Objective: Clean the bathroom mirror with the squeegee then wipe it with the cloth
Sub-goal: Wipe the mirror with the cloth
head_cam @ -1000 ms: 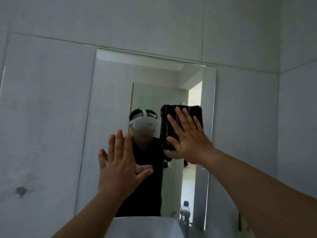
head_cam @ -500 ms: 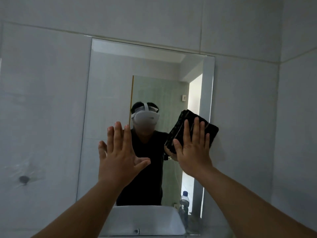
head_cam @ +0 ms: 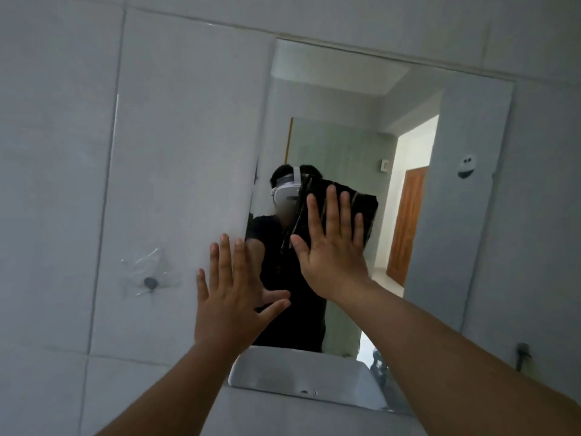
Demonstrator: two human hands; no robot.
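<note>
The right hand [head_cam: 333, 247] lies flat on the cloth [head_cam: 361, 199], against the mirror [head_cam: 408, 215]. The left hand [head_cam: 232, 297] rests lower left, at the mirror's left edge. A sink [head_cam: 283, 369] sits below.

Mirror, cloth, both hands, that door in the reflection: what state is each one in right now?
mirror: on the wall, cloth pressed against it.
cloth: dark, pinned flat under the right palm.
right hand: fingers spread, pressing the cloth.
left hand: open, empty, at the mirror's left edge.
wooden door: reflected, open or shut unclear.

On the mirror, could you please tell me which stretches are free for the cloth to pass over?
Free: the mirror's right half and the band above the cloth. Crowded: lower left, where the left hand presses at the edge beside the right hand.
</note>
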